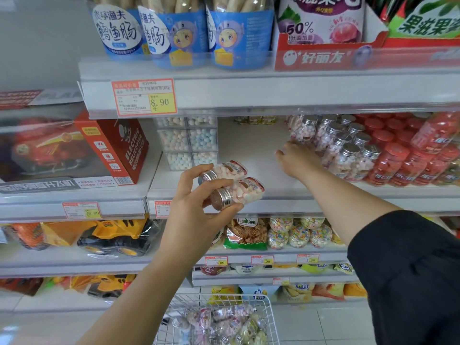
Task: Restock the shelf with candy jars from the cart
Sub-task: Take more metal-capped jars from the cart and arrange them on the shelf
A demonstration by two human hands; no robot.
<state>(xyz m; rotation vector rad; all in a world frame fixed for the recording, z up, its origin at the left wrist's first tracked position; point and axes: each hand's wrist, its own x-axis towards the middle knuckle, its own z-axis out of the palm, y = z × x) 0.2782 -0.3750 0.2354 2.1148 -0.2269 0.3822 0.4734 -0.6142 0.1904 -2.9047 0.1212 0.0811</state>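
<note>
My left hand grips two clear candy jars with silver caps, held on their sides in front of the middle shelf. My right hand reaches into that shelf, its fingers against the base of an upright candy jar and its thumb spread out to the left, clear of the jar. This jar stands at the back left of several matching silver-capped jars. Below, a white wire cart holds several more jars.
Red jars crowd the shelf right of the silver-capped ones. Stacked clear boxes of candy balls border the bare shelf area on the left, with a toy helicopter box beyond. Snack bags and toy trucks fill the lower shelves.
</note>
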